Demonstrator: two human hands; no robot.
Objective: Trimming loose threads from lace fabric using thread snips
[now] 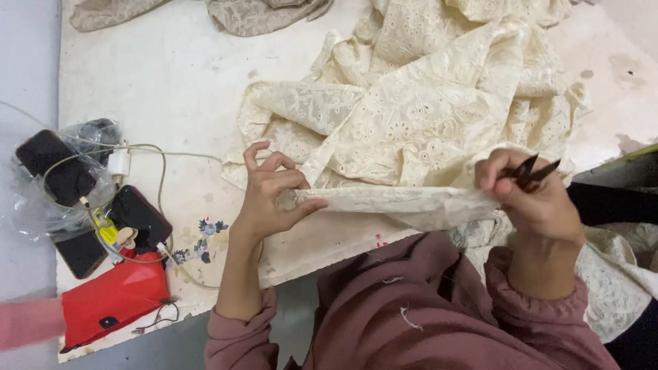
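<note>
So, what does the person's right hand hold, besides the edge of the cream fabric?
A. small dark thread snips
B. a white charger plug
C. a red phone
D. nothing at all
A: the right hand grips small dark thread snips, blades pointing up and to the right, while it and the left hand stretch a strip of the cream lace fabric between them.

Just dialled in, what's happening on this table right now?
A person in a maroon top holds a stretch of cream embroidered eyelet fabric taut between both hands. The left hand pinches one end of the folded edge; the right hand grips the other end together with small dark thread snips. Phones, cables and a red pouch lie at the left side of the white table.
</note>
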